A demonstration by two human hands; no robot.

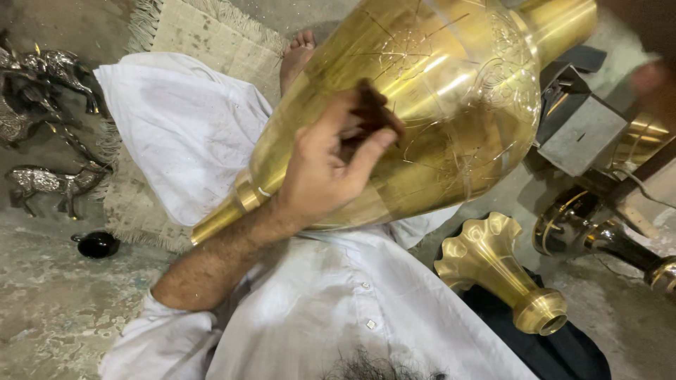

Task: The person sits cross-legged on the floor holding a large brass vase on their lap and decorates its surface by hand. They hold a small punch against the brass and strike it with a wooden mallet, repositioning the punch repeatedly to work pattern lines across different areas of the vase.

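Note:
A large engraved brass vase (pixel 451 91) lies tilted across my lap, its narrow foot pointing lower left and its neck at the upper right. My left hand (pixel 331 169) reaches up from the lower left and presses a small dark brown pad (pixel 373 112) against the vase's belly, pinched between thumb and fingers. A blurred skin-coloured shape (pixel 653 83) at the right edge, beside the vase's neck, may be my right hand; its grip is unclear. My white clothing (pixel 190 127) lies under the vase.
Silver-coloured animal figurines (pixel 49 183) stand on the floor at the left, beside a small black bowl (pixel 97 244). A fluted brass trumpet piece (pixel 493 267) lies at the lower right. Dark brass-trimmed vessels (pixel 591 232) and a grey metal block (pixel 584 134) are at the right. A woven mat (pixel 211 35) lies beneath me.

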